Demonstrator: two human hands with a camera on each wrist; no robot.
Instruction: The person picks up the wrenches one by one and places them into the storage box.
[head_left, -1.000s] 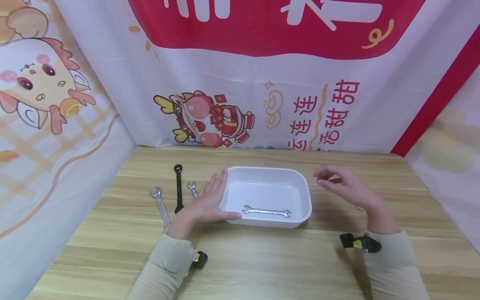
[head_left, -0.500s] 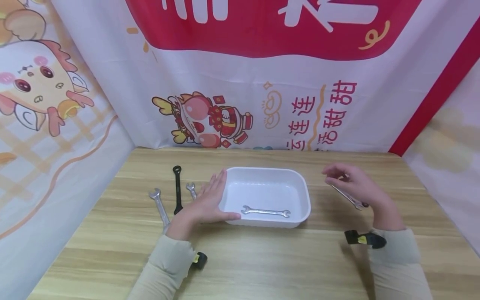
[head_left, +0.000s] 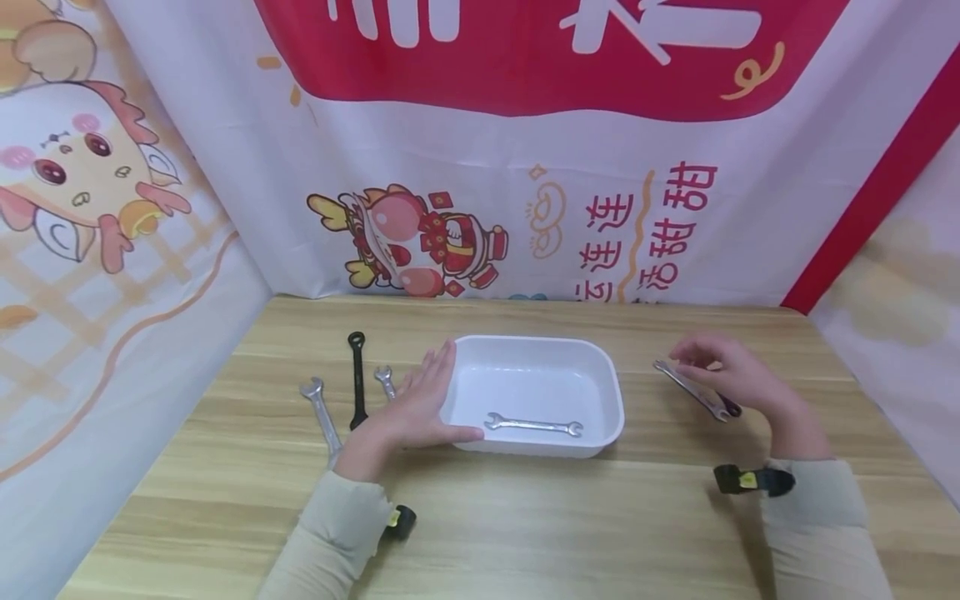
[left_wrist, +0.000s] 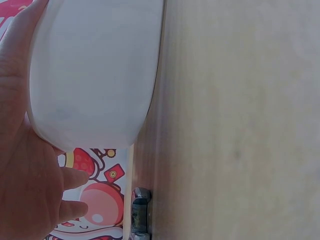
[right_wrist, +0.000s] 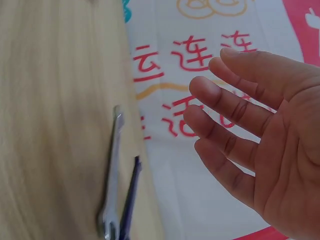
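A white plastic basin [head_left: 528, 383] stands mid-table, with a silver open-ended wrench [head_left: 532, 425] lying along its front inside. My left hand [head_left: 420, 406] rests against the basin's left end, fingers straight and thumb along the front corner; the left wrist view shows the palm beside its wall [left_wrist: 95, 75]. To the right, my right hand [head_left: 731, 375] hovers over a silver wrench [head_left: 690, 389] and a dark wrench [head_left: 729, 405] lying close together. From the right wrist, that hand's fingers [right_wrist: 220, 127] are spread, slightly bent and hold nothing. Part of the dark wrench is hidden beneath the hand.
Left of the basin lie a black wrench [head_left: 357, 375], a larger silver wrench [head_left: 322, 414] and a small silver wrench [head_left: 385, 380], partly covered by my left hand and forearm. A printed cloth [head_left: 585, 142] hangs behind the wooden table [head_left: 540, 525].
My right hand has moved rightward, away from the basin, and the silver and dark wrenches there have come into view. My left hand and the basin have stayed in place.
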